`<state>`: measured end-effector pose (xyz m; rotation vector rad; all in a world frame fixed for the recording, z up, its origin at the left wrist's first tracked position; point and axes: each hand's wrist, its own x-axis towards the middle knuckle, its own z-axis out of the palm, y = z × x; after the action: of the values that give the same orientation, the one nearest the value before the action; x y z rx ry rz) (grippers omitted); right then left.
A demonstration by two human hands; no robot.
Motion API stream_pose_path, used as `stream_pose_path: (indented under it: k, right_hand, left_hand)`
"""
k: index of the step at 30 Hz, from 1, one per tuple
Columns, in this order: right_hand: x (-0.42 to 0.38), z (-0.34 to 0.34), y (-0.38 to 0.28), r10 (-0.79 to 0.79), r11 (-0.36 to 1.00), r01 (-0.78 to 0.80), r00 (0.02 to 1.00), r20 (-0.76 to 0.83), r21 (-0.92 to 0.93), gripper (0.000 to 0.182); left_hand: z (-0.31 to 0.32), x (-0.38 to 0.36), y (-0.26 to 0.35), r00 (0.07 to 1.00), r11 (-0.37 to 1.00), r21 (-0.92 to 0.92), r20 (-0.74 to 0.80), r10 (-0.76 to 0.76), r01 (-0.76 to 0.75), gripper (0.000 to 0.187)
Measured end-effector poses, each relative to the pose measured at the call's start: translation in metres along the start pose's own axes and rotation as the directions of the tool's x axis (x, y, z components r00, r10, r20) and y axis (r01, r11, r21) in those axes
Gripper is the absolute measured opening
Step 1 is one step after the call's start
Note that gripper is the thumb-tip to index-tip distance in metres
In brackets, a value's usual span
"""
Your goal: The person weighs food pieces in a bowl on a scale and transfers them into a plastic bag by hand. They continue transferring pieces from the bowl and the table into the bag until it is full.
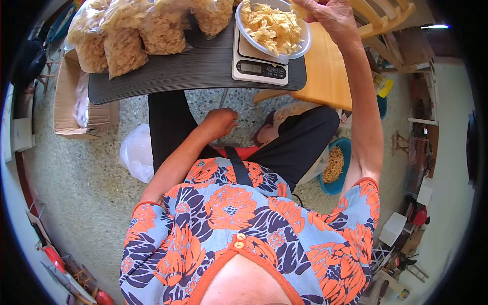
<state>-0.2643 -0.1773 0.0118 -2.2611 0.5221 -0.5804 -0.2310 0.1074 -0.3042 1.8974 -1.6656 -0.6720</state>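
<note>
My right hand [333, 18] is at the right rim of a white plastic bowl [306, 43], its fingers closed on some pale yellow dried flakes. More dried flakes [272, 25] fill the bowl. Beneath it is a white digital kitchen scale [260, 74], whose display shows digits too small to read surely. My left hand [219, 123] is loosely curled over my lap, below the table edge, and nothing shows in it.
Several clear bags of dried flakes [124, 51] stand on the dark table [203, 66]. A cardboard box [68, 104] and a white plastic bag [137, 152] are at left. A wooden chair [325, 76] and a teal basin of dried strips [343, 180] are at right.
</note>
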Motion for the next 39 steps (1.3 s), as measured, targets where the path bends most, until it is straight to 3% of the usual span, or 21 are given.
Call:
stream_pose_path:
  k: [6, 9, 11, 12, 14, 18, 21, 23, 25, 39]
  right_hand:
    - [-0.004, 0.01, -0.004, -0.017, 1.0, 0.015, 0.998, -0.059, -0.025, 0.019]
    - [-0.001, 0.009, 0.004, -0.14, 0.984, 0.14, 0.99, -0.006, 0.111, 0.02]
    - [-0.01, 0.004, -0.015, 0.002, 0.99, 0.011, 0.996, 0.089, -0.142, 0.021]
    - [-0.009, 0.006, -0.01, -0.001, 0.99, 0.014, 0.996, 0.087, -0.141, 0.021]
    - [-0.009, 0.011, 0.003, -0.071, 0.997, 0.067, 0.989, 0.13, 0.04, 0.023]
    - [-0.01, 0.009, 0.002, -0.088, 0.995, 0.081, 0.986, 0.14, 0.055, 0.024]
    - [-0.01, 0.007, 0.003, -0.014, 1.0, 0.014, 0.996, 0.084, 0.0, 0.02]
    - [-0.007, 0.008, 0.012, -0.028, 0.989, 0.019, 0.998, 0.059, 0.149, 0.016]
    - [-0.007, 0.008, 0.008, -0.039, 0.99, 0.034, 0.999, 0.031, 0.135, 0.015]
    - [-0.011, 0.012, 0.014, -0.104, 0.972, 0.141, 0.976, -0.191, 0.19, 0.01]
  left_hand:
    - [-0.004, 0.0, 0.001, 1.0, 1.0, -0.009, 0.019, -0.011, 0.012, 0.02]
    - [-0.002, 0.001, 0.001, 1.0, 1.0, -0.003, 0.027, -0.014, 0.014, 0.02]
    - [-0.001, 0.001, 0.0, 1.0, 1.0, 0.007, 0.023, -0.01, 0.01, 0.02]
    - [-0.001, 0.001, 0.001, 0.999, 0.999, -0.009, 0.033, -0.033, 0.033, 0.021]
    - [-0.003, 0.001, 0.002, 0.998, 0.998, -0.021, 0.042, -0.055, 0.056, 0.021]
    - [-0.001, 0.002, 0.001, 0.999, 0.999, -0.02, 0.021, -0.032, 0.033, 0.021]
    - [-0.002, 0.002, 0.0, 0.998, 0.999, 0.011, 0.052, -0.038, 0.038, 0.021]
    - [-0.001, 0.001, -0.001, 0.997, 0.999, 0.028, 0.063, -0.037, 0.035, 0.022]
    - [0.001, 0.001, -0.001, 1.0, 1.0, 0.008, -0.013, -0.004, 0.004, 0.021]
    - [0.004, 0.002, -0.002, 1.0, 1.0, -0.006, 0.015, 0.002, -0.002, 0.021]
